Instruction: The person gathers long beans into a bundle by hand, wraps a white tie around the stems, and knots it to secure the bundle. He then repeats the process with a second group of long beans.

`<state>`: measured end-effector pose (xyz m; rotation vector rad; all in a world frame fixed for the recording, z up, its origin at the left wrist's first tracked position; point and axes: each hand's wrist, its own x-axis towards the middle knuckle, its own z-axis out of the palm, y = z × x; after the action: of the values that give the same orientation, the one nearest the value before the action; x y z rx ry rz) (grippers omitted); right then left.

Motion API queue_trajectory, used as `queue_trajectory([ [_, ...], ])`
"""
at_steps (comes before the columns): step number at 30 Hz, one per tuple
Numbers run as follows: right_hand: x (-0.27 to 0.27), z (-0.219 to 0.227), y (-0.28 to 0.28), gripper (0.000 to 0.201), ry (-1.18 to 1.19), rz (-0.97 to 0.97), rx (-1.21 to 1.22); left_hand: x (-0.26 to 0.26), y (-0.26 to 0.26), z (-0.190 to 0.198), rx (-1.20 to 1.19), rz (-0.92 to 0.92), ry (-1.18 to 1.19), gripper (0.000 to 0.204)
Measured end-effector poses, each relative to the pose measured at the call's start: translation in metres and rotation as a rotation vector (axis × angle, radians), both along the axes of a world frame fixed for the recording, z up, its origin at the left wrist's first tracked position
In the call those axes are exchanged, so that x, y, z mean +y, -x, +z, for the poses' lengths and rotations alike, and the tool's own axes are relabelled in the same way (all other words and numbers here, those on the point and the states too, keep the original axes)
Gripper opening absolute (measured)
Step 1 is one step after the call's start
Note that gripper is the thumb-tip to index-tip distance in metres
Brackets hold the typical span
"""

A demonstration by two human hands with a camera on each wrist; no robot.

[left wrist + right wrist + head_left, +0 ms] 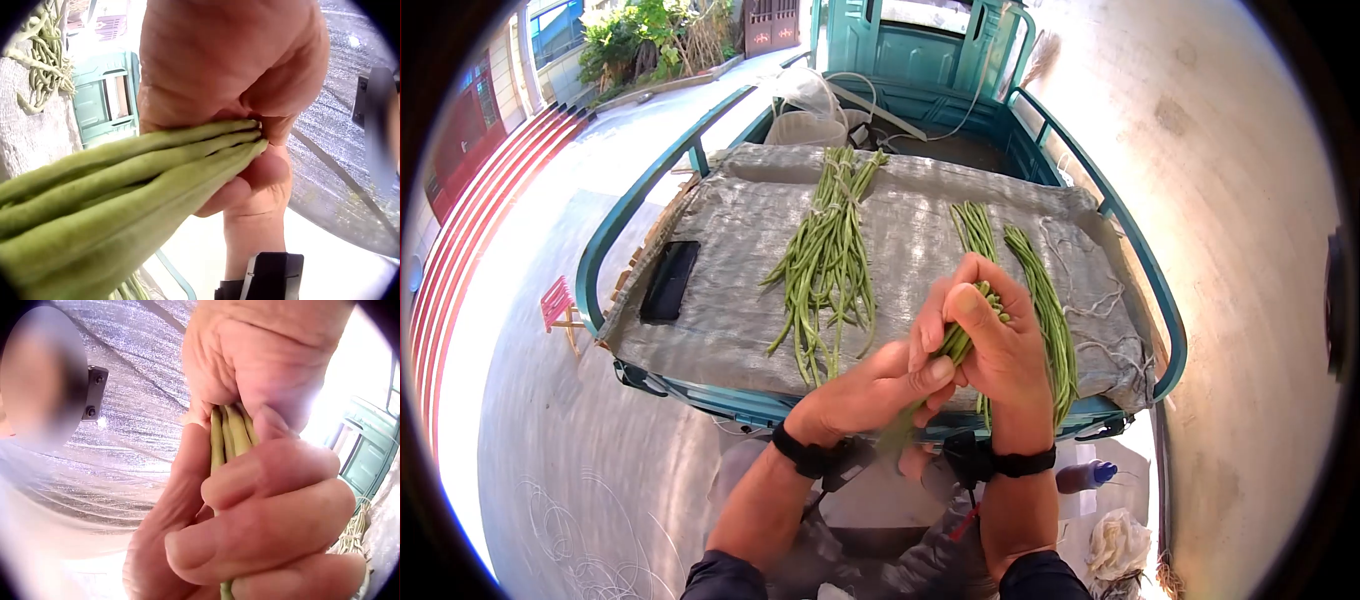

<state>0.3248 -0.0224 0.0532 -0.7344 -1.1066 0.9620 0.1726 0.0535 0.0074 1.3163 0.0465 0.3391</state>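
Green beans (125, 187), probably light and snappable, are gripped by curled left hand (862, 392) and right hand (1002, 345), best held mid-length

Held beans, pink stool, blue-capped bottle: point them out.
Held beans (144, 203): left wrist view, middle of the nearest pods.
Pink stool (556, 300): head view, the seat.
Blue-capped bottle (1076, 479): head view, the body below the cap.

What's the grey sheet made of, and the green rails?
The grey sheet looks like thin plastic, slightly shiny, because it wrinkles and catches the light, though it might be cloth. The green rails look like painted metal: smooth, even colour on bent tubes.
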Motion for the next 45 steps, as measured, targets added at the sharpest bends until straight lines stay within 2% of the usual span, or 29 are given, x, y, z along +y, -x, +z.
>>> queue_trajectory([
  [3, 0.006, -0.005, 0.001, 0.028, -0.025, 0.044, 0.169, -0.001, -0.004, -0.003, 0.057, 0.030, 0.017, 0.043],
  [6, 0.012, -0.011, -0.001, 0.028, -0.018, 0.006, 0.244, 0.007, -0.004, -0.004, 0.106, 0.009, 0.014, 0.036],
  [10, 0.023, -0.027, -0.012, 0.020, -0.096, 0.080, 0.328, 0.002, -0.007, 0.000, 0.131, 0.083, 0.044, 0.042],
  [14, 0.022, -0.027, -0.013, 0.021, -0.067, 0.061, 0.421, 0.001, -0.008, -0.002, 0.101, 0.084, -0.005, 0.041],
  [31, 0.015, -0.033, -0.033, 0.025, -0.030, 0.046, 0.290, -0.010, -0.018, -0.006, 0.188, 0.168, -0.134, 0.037],
  [34, 0.007, -0.030, -0.039, 0.027, 0.031, -0.140, 0.153, -0.012, -0.018, -0.006, 0.206, 0.190, -0.037, 0.039],
  [37, 0.004, -0.031, -0.057, 0.033, 0.098, -0.473, -0.088, -0.011, -0.016, 0.000, 0.197, 0.263, 0.008, 0.042],
  [40, -0.007, -0.033, -0.077, 0.030, 0.132, -0.649, -0.231, -0.006, -0.013, 0.000, 0.171, 0.290, 0.032, 0.043],
  [42, -0.030, -0.043, -0.120, 0.027, 0.238, -1.065, -0.700, -0.001, -0.012, -0.001, 0.144, 0.306, 0.059, 0.044],
  [45, -0.057, -0.061, -0.165, 0.016, 0.359, -1.320, -0.793, 0.002, -0.011, 0.000, 0.133, 0.334, 0.061, 0.045],
])
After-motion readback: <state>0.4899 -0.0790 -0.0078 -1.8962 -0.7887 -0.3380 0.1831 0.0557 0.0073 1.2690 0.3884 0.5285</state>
